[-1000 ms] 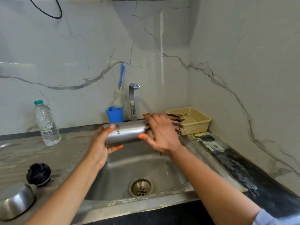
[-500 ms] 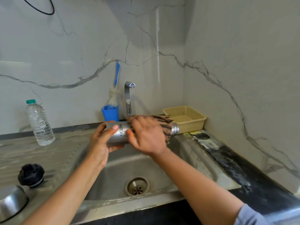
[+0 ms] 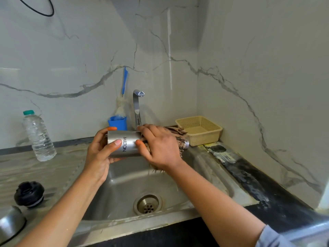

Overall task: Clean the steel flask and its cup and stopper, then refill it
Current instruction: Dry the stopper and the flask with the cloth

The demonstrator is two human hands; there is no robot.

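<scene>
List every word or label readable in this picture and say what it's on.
"MILTON": black letters on the steel flask, running sideways as the flask lies level.
Plastic bottle, stopper, basket: no readable text.

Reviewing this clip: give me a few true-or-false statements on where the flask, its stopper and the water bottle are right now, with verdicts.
1. The left hand grips the steel flask, which lies sideways above the sink. True.
2. The black stopper is fitted in the flask's mouth. False: it sits on the drainboard, left of the sink.
3. The right hand holds a fibrous scrubber around the flask. True.
4. The plastic bottle lies on its side. False: it stands upright, capped.
</scene>
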